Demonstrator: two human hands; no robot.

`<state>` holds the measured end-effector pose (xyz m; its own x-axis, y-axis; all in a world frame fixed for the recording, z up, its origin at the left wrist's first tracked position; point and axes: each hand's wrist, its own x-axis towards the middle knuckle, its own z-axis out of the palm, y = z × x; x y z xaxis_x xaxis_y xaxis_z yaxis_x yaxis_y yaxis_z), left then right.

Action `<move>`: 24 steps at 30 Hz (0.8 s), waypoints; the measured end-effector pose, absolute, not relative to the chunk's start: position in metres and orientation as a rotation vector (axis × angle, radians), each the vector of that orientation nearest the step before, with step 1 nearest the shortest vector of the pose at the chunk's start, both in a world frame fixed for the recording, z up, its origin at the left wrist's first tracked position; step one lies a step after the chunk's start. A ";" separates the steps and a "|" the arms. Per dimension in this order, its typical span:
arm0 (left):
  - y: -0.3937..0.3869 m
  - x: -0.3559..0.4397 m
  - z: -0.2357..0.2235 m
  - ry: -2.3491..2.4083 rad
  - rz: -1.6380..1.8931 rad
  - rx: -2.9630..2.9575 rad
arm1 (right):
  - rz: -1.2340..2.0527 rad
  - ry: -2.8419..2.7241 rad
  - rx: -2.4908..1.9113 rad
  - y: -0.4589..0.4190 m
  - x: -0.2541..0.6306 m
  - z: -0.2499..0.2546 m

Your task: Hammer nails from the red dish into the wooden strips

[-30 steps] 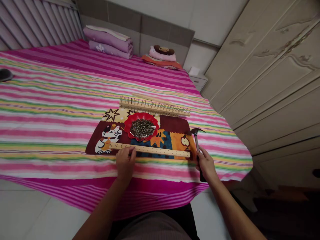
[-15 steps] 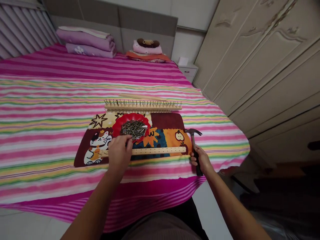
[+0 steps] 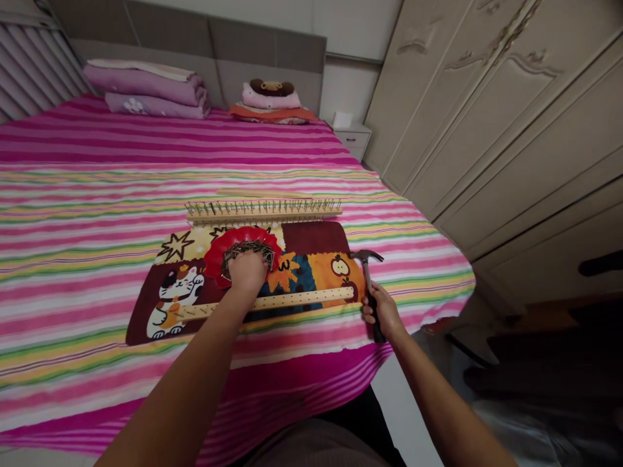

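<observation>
My left hand point(image 3: 248, 269) reaches down into a red scalloped bowl point(image 3: 213, 258) of loose nails point(image 3: 263, 248). Its fingertips are hidden among the nails, so what they hold does not show. My right hand point(image 3: 383, 311) is wrapped round the black handle of a claw hammer point(image 3: 368, 256), its metal head pointing away from me at the mat's right edge. Below the bowl lies a pale wooden strip point(image 3: 302, 298) with rows of small holes, and a few nails stand in its left end. My left forearm crosses over this strip.
A patterned mat point(image 3: 314, 237) lies under bowl and strip on the striped bedspread point(image 3: 413, 259). Behind it are a wooden strip bristling with upright nails point(image 3: 263, 211) and a thin bare strip point(image 3: 263, 193). Folded bedding point(image 3: 150, 91) is at the headboard; a wardrobe point(image 3: 462, 117) stands right.
My left hand has moved from the bowl's near edge forward into the nails. My right hand still holds the hammer in about the same place. The view has shifted slightly.
</observation>
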<state>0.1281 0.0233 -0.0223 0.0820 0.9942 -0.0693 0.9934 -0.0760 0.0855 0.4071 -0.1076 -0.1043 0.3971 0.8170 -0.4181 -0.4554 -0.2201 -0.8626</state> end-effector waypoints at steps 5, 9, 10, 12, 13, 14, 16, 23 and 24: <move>0.033 0.120 -0.023 1.998 0.264 2.056 | 1.200 -0.350 -1.340 -0.108 0.404 -0.103; 0.037 0.096 -0.011 1.702 0.864 1.388 | 1.191 -0.349 -1.338 -0.108 0.403 -0.102; 0.036 0.090 -0.006 1.598 0.937 1.225 | 1.192 -0.349 -1.338 -0.108 0.403 -0.102; 0.030 0.080 0.004 1.428 0.979 1.009 | 1.196 -0.350 -1.337 -0.108 0.403 -0.102; 0.027 0.077 0.009 1.379 0.983 0.956 | 1.198 -0.351 -1.337 -0.108 0.402 -0.101; 0.025 0.073 0.012 1.364 0.998 0.930 | 1.198 -0.352 -1.337 -0.108 0.402 -0.101; 0.023 0.066 0.015 1.408 1.056 0.931 | 1.197 -0.352 -1.338 -0.108 0.402 -0.101; 0.041 0.031 0.006 1.922 0.917 1.365 | 1.186 -0.362 -1.356 -0.109 0.401 -0.100; 0.043 0.028 0.004 2.013 0.827 1.488 | 1.185 -0.365 -1.356 -0.109 0.401 -0.100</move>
<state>0.0278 0.0432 0.0043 -0.2776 0.9599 -0.0378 0.6559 0.2182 0.7226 0.4007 -0.1089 -0.0996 0.4247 0.8072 -0.4100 -0.4371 -0.2138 -0.8736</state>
